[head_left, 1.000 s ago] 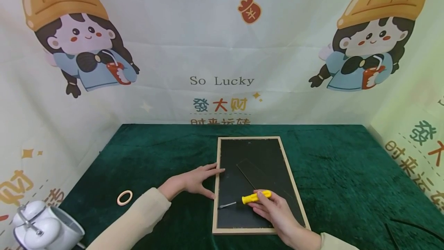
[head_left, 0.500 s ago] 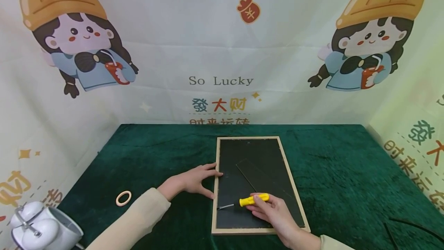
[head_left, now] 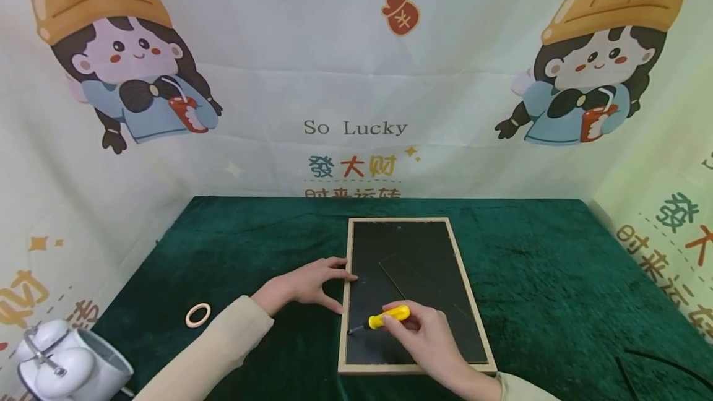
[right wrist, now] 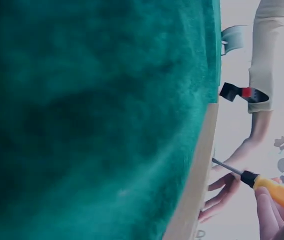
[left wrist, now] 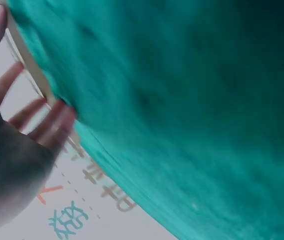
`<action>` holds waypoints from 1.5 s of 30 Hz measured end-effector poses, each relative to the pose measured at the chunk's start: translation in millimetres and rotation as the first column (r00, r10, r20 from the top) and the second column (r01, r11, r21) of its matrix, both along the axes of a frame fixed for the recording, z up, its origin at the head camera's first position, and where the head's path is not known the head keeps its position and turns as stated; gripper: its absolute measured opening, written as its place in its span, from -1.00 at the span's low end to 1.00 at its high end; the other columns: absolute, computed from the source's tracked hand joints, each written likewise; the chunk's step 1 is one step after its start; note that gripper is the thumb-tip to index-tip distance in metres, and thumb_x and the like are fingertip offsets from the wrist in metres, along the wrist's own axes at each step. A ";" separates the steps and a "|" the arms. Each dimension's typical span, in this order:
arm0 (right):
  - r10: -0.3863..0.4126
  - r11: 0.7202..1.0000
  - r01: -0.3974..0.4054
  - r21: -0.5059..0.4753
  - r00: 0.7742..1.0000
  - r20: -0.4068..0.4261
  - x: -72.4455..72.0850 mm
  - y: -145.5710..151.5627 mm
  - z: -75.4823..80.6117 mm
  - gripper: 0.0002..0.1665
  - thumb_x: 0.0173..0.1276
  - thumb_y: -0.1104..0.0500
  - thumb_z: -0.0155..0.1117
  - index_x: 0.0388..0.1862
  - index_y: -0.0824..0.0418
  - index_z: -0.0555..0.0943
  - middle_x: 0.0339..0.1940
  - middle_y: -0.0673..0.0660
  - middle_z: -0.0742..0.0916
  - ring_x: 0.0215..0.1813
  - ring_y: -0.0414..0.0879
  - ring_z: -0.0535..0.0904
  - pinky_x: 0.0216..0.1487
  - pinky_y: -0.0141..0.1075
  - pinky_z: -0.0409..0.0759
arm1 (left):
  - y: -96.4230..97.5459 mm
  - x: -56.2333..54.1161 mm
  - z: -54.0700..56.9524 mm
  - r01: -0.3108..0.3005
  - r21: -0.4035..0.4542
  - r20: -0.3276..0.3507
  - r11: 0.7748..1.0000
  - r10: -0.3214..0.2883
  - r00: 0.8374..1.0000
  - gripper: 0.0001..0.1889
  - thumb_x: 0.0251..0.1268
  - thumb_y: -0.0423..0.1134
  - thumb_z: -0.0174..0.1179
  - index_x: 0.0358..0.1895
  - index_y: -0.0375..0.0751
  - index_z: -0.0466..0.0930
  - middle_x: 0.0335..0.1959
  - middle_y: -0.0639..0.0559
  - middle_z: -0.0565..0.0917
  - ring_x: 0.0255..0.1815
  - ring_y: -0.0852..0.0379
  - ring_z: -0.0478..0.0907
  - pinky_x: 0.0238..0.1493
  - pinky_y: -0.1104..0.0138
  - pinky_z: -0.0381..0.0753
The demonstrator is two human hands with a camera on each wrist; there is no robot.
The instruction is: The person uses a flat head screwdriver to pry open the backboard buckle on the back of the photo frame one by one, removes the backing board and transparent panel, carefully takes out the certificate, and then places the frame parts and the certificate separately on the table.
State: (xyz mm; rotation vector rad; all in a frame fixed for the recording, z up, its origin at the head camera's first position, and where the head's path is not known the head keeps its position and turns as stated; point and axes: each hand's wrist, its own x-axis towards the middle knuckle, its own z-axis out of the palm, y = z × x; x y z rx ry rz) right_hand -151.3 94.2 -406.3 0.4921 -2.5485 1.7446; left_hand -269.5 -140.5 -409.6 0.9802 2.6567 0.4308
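A pale wooden frame (head_left: pixel 418 368) with a black panel (head_left: pixel 406 240) lies on the green cloth; the outline of a narrow strip shows on the panel. My left hand (head_left: pixel 310 280) is at the frame's left side, its fingers spread and the fingertips on the rim. In my right hand (head_left: pixel 431 333) I grip a screwdriver (head_left: pixel 390 316) by its yellow handle. Its tip sits at the lower left, where panel and rim meet. The right wrist view shows the shaft and black collar of the screwdriver (right wrist: pixel 276 192), tip right at the wooden edge.
A wooden ring (head_left: pixel 197 315) lies on the green cloth (head_left: pixel 535 265) to the left. At the lower left stands a white twin-bell alarm clock (head_left: pixel 72 354). Thin black cords (head_left: pixel 668 357) lie at the right. A printed cloth backdrop (head_left: pixel 356 79) rises behind the table.
My right hand has moved left and slightly up with the screwdriver, whose handle is now closer to the frame's left rim. The tip remains by that rim. My left hand stays in place.
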 end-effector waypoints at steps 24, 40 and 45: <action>0.131 0.978 -0.075 0.195 0.946 -0.296 -1.4 -13.2 6.0 -0.69 0.22 0.01 0.18 -0.26 0.24 0.59 -0.37 -0.04 0.66 -0.48 -0.35 0.50 -0.41 -0.48 0.51 | -1.8 -8.1 -1.9 0.087 -0.023 -0.128 0.996 -0.090 0.988 -0.35 -0.17 0.28 0.18 0.08 0.11 0.46 0.13 -0.06 0.30 0.01 0.06 0.29 -0.01 0.18 0.36; 0.299 0.875 -0.099 0.473 0.881 -0.368 -10.2 -60.0 41.4 -0.74 0.23 0.01 0.16 -0.39 0.20 0.57 -0.70 -0.17 0.50 -0.70 -0.46 0.32 -0.57 -0.65 0.33 | -2.8 -8.8 -4.3 0.114 -0.006 -0.157 0.993 -0.113 0.981 -0.47 -0.07 0.11 0.27 0.05 0.08 0.49 0.12 -0.07 0.34 -0.03 0.05 0.32 0.01 0.18 0.38; 0.256 0.905 -0.094 0.416 0.900 -0.354 -14.8 -49.9 36.0 -0.75 0.21 0.02 0.19 -0.39 0.20 0.58 -0.68 -0.16 0.50 -0.66 -0.43 0.35 -0.58 -0.60 0.37 | -3.9 -7.5 -2.7 0.093 0.005 -0.124 0.996 -0.091 0.988 -0.41 -0.12 0.15 0.27 0.07 0.06 0.48 0.15 -0.09 0.31 0.00 0.03 0.30 0.02 0.16 0.36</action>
